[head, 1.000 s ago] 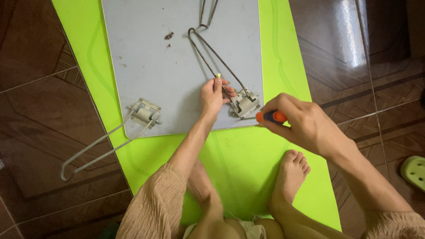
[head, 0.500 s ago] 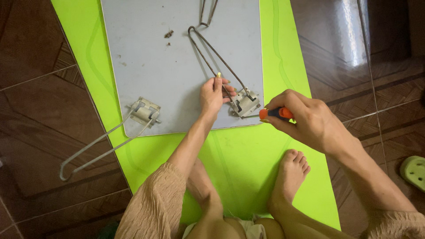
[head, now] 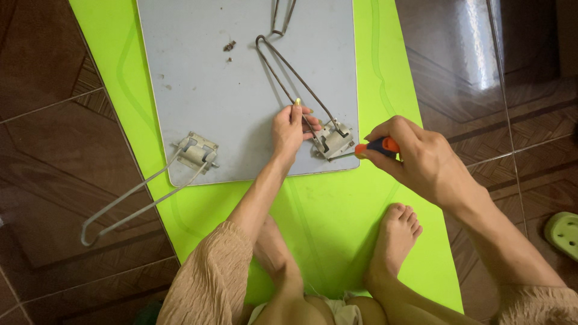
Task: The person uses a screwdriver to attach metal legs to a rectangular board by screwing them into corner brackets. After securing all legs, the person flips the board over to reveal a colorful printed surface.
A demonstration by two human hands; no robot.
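- The right hand (head: 421, 157) is closed tight around a screwdriver (head: 367, 149) with an orange and blue handle
- The thin metal tip of the screwdriver touches a small metal bracket (head: 332, 139) near the bottom right corner of a grey board (head: 217, 90)
- The left hand (head: 290, 127) lies flat on the board just beside that bracket; its fingers are stretched out and press on a bent wire leg (head: 295, 75), so this hand is open and grips nothing
- That wire leg is folded down flat on the board and runs up and away from the bracket
- A second bracket (head: 195, 151) sits at the bottom left corner of the board, and its wire leg (head: 129, 204) sticks out past the board onto the floor
- The end of another wire leg (head: 283, 15) shows at the top edge
- A few small dark bits (head: 229, 47) lie on the board, well apart from the hands
- The board lies on a bright green mat (head: 337, 216)
- The person's bare foot (head: 394, 238) rests on the mat under the right hand
- The mat lies on a dark brown tiled floor (head: 48, 90) that shines on the right side
- A pale green thing (head: 563, 232) sits at the right edge of the floor; I cannot tell what it is
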